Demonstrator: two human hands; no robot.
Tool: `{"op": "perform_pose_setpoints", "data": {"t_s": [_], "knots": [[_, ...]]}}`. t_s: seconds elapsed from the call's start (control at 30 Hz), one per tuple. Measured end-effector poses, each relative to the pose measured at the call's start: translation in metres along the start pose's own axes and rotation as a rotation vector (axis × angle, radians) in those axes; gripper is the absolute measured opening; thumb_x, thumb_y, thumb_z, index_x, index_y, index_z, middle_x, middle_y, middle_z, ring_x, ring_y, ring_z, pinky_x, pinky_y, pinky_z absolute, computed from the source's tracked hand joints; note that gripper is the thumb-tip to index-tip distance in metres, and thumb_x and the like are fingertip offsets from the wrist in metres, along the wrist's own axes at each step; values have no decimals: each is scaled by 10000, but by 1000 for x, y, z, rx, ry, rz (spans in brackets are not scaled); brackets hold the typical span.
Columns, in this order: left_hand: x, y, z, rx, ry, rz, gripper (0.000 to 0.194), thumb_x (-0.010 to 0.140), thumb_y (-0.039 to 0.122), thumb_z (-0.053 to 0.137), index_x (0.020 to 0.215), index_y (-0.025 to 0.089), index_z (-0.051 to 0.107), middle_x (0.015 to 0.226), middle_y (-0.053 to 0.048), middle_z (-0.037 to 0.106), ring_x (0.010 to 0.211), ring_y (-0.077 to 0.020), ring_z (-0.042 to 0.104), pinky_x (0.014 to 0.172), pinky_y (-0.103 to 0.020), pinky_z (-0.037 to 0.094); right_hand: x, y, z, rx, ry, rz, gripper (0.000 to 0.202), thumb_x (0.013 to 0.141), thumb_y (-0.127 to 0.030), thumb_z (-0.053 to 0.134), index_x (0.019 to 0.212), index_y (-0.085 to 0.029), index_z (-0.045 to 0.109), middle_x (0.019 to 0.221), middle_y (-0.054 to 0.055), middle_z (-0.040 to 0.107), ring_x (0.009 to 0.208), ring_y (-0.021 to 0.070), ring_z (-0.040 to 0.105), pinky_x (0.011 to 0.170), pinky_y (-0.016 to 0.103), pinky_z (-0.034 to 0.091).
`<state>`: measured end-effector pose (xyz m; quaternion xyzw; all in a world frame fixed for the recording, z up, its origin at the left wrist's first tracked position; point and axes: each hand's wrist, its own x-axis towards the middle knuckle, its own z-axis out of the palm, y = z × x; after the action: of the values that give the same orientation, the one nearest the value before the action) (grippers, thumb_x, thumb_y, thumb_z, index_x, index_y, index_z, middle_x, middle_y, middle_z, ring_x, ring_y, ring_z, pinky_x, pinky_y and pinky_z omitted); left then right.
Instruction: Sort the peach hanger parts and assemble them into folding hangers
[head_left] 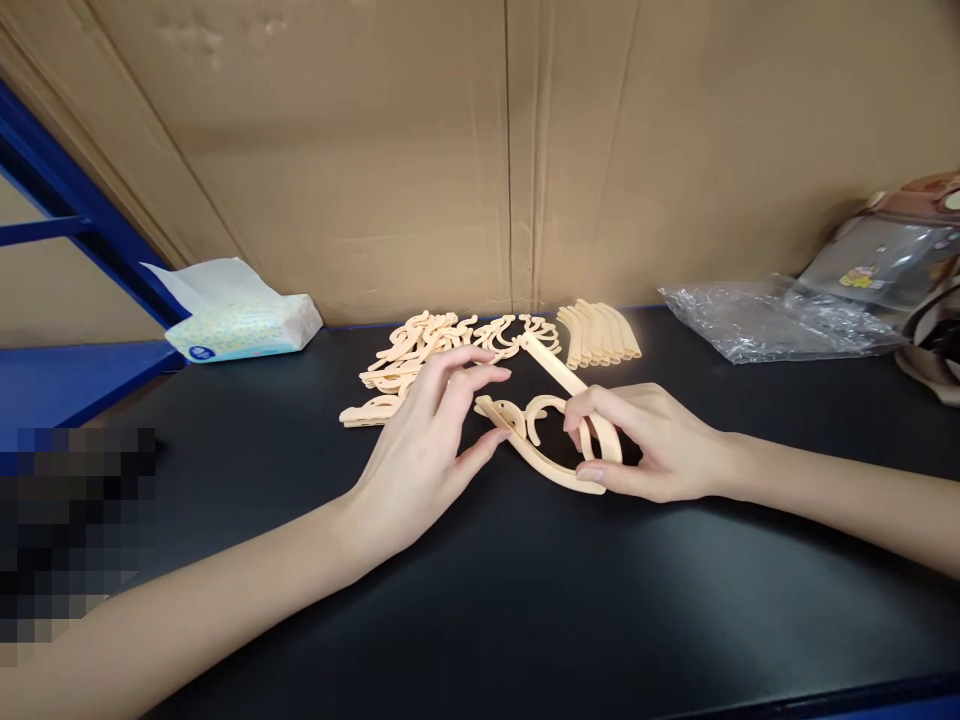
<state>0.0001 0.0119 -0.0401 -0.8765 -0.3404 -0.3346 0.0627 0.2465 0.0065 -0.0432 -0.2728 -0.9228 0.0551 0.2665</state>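
Observation:
A beige plastic foldable clothes hanger (551, 470) is spread over the black tabletop, one curved arm toward me and a straighter arm pointing up and away. My right hand (649, 445) grips it where the arms meet at its right end, thumb below and fingers curled over. My left hand (435, 430) has its fingers apart, with the thumb tip at the hanger's left end; I cannot tell if it touches. A beige hook piece (541, 410) shows between the hands. Behind my left fingers lies a pile of similar beige curved pieces (420, 335), partly hidden.
A row of stacked beige curved arms (600, 335) lies at the back. A tissue pack (240, 320) sits at the back left, a crumpled clear plastic bag (772, 320) at the back right. Beyond it is a transparent bag (877, 260). Cardboard (375, 150) walls the rear.

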Motion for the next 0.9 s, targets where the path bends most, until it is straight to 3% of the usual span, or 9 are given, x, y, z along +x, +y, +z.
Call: {"op": "perform_pose_setpoints", "data": {"t_s": [0.1, 0.2, 0.33, 0.43, 0.6, 0.73, 0.9], "knots": [[-1, 1, 0, 53, -57, 64, 294, 904, 212, 537, 1182, 188, 445, 984, -29, 581, 869, -139, 621, 692, -238, 498, 0, -2, -1, -88, -12, -59, 338, 891, -503, 509, 990, -183, 467, 644, -42, 572, 509, 100, 491, 520, 215, 365], [-1, 4, -2, 109, -172, 173, 211, 928, 279, 499, 1119, 190, 506, 756, 31, 619, 651, -123, 618, 530, -214, 412, -1, -3, 1, -183, 15, -157, 448, 894, -584, 445, 1017, -155, 486, 638, -27, 574, 514, 108, 504, 522, 224, 366], [-1, 7, -3, 196, -290, 223, 260, 958, 329, 436, 1164, 196, 521, 845, 9, 682, 603, -144, 633, 488, -239, 387, -2, -7, 5, -287, 106, -290, 517, 903, -626, 367, 976, -136, 518, 606, -10, 569, 503, 118, 497, 522, 248, 360], [-1, 8, -3, 218, -269, 269, 349, 970, 357, 406, 1264, 176, 459, 905, -9, 687, 594, -149, 634, 480, -252, 397, -4, -13, 7, -352, 165, -352, 540, 905, -629, 355, 960, -123, 536, 577, -12, 558, 480, 118, 471, 506, 260, 339], [0, 8, -6, 214, -280, 273, 362, 958, 431, 408, 1186, 167, 506, 915, -23, 662, 679, -173, 635, 512, -271, 406, -3, -23, 8, -335, 103, -381, 634, 824, -698, 442, 980, -93, 550, 628, 7, 603, 530, 123, 515, 507, 266, 341], [1, 8, -7, 191, -334, 199, 359, 909, 505, 456, 1072, 200, 554, 825, 0, 623, 659, -177, 597, 494, -269, 348, -3, -28, 8, -411, 142, -371, 625, 811, -691, 475, 946, -89, 574, 605, 1, 589, 522, 122, 507, 508, 279, 325], [3, 8, -5, 149, -330, 60, 259, 901, 422, 445, 973, 202, 561, 760, 17, 561, 627, -147, 536, 500, -257, 310, -5, -30, 8, -527, 198, -323, 586, 854, -669, 425, 935, -114, 594, 595, 1, 608, 496, 118, 502, 514, 291, 319]]}}
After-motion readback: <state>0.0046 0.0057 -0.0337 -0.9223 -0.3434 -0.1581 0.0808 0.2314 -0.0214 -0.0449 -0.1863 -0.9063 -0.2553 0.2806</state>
